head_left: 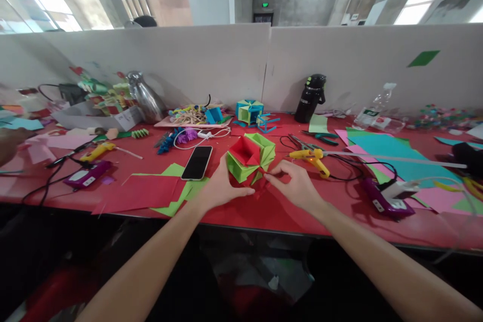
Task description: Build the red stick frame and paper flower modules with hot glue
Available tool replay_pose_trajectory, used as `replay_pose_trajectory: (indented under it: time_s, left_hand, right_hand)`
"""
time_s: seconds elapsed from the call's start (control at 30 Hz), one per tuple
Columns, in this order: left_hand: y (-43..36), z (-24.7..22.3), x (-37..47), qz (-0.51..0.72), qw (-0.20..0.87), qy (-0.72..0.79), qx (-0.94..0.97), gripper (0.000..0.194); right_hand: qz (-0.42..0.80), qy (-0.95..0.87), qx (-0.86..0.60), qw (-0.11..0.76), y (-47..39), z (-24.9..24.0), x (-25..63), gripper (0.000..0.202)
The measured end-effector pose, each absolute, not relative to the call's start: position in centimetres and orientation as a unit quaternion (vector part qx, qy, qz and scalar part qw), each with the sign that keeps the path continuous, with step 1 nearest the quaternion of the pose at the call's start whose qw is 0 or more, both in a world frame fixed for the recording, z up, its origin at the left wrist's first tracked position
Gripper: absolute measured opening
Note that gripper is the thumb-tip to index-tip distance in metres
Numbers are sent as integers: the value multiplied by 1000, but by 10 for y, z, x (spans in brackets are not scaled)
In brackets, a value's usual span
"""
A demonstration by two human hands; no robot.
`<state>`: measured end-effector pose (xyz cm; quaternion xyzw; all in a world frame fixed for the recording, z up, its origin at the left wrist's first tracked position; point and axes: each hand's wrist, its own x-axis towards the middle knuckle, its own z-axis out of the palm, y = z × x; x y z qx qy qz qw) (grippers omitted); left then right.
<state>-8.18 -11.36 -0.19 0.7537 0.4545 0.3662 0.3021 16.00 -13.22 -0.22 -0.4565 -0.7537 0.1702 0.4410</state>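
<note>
A folded paper model (251,158) in green and red, with box-like open pockets, is in front of me just above the red tabletop. My left hand (221,183) holds it from the left side; the fingers pass behind it and the thumb sticks out below. At its lower right, my right hand (292,181) pinches a small red paper piece between thumb and fingertips. Red sheets (139,192) and green sheets (171,207) lie left of my left hand. A phone (196,163) lies beside that hand. A yellow glue gun (311,160) rests just beyond my right hand.
Behind stand a blue and green paper model (249,111), a black bottle (310,99) and a steel jug (145,98). Purple power strips (387,198) with cables lie at right and left. Coloured sheets (396,153) spread rightward. Another person's hand (13,143) shows far left.
</note>
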Motion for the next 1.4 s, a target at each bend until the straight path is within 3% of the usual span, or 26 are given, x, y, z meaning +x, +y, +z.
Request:
replay_pose_trajectory:
  time_s: [0.2, 0.43, 1.13, 1.27, 1.4]
  left_hand:
    - [-94, -21, -65, 445, 380, 418, 695, 84]
    - [-96, -19, -68, 434, 343, 453, 699, 74]
    - [-106, -5, -65, 414, 261, 484, 726, 73]
    - [-109, 6, -70, 455, 257, 453, 722, 83]
    - [-108, 14, -86, 494, 257, 442, 704, 73]
  right_hand:
    - [193, -761, -437, 439, -134, -4, 156, 13]
    - [135, -767, -441, 446, -135, -9, 154, 12]
    - [130, -743, -467, 461, -135, -6, 151, 18]
    - [112, -726, -458, 500, -134, 8, 159, 15]
    - [49, -706, -470, 527, -120, 35, 180, 15]
